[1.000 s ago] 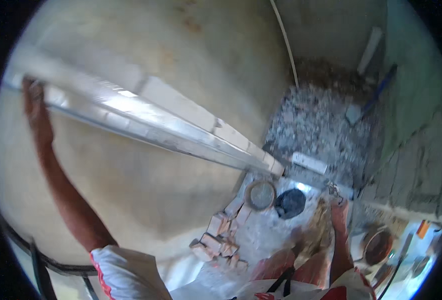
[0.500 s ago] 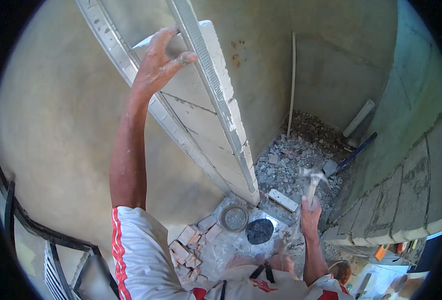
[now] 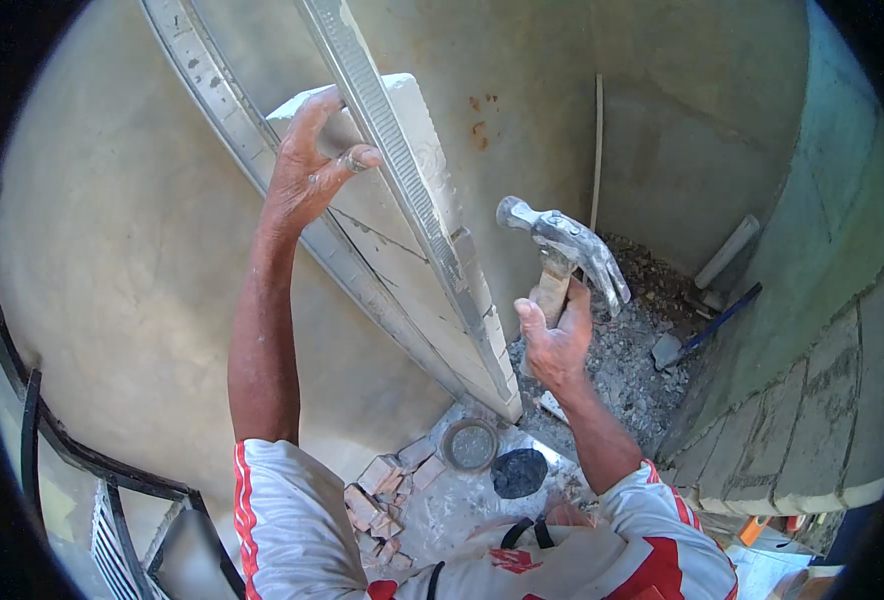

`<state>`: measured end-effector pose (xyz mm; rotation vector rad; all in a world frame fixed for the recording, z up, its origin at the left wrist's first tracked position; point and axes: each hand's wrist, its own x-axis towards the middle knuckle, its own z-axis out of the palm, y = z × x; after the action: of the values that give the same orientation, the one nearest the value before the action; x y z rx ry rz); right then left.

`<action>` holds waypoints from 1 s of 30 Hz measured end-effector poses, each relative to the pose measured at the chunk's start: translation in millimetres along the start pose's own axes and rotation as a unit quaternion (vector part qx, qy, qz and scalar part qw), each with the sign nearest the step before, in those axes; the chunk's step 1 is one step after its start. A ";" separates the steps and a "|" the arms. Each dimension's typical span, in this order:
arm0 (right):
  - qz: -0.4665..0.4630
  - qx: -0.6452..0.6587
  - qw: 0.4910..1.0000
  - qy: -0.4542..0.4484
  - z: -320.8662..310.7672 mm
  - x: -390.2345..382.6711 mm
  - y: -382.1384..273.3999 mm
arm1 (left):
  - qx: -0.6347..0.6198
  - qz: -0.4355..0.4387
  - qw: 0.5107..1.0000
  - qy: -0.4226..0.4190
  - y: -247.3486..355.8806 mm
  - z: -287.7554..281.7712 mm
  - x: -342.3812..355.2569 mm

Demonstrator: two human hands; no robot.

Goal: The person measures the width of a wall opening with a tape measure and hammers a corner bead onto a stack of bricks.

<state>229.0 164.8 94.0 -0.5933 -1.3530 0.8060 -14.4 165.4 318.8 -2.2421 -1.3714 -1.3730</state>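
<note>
My left hand is up at the top of a narrow wall of white blocks. Its fingers curl over the upper edge of the top white block, the thumb lying near a ribbed metal profile; the fingertips are partly hidden. A second metal profile runs along the wall's left side. In my right hand is a claw hammer, gripped by its pale handle. The dusty metal head is raised, to the right of the block wall and apart from it.
Rubble covers the floor at right, with a blue-handled tool and a white pipe piece. Below stand a round bowl, a black tub or bag and broken bricks. A block ledge flanks the right.
My right hand has brought the hammer up from low over the rubble, toward the block wall. My left hand stays at the top block, and the view has shifted slightly.
</note>
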 end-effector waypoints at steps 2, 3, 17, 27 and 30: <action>-0.027 0.012 0.999 0.016 10.3 8.7 -3.0 | 0.020 0.016 1.000 0.004 -3.3 -1.1 -0.9; -0.031 0.021 0.999 0.024 14.1 10.9 -2.7 | 0.001 0.016 1.000 0.001 -2.4 -0.3 -0.6; -0.074 -0.084 0.992 -0.055 33.5 29.9 7.6 | 0.045 0.051 0.998 0.019 -8.6 0.5 1.1; -0.070 -0.005 0.996 0.048 45.0 29.3 33.9 | 0.069 0.092 0.993 0.024 -8.7 -0.6 6.0; 0.008 -0.044 0.997 -0.065 50.8 18.2 39.5 | 0.084 0.124 0.988 0.031 -12.8 -1.5 1.3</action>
<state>172.9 199.2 81.7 -0.6302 -1.5097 0.8123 -25.1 172.5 316.9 -2.1552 -1.0994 -1.1870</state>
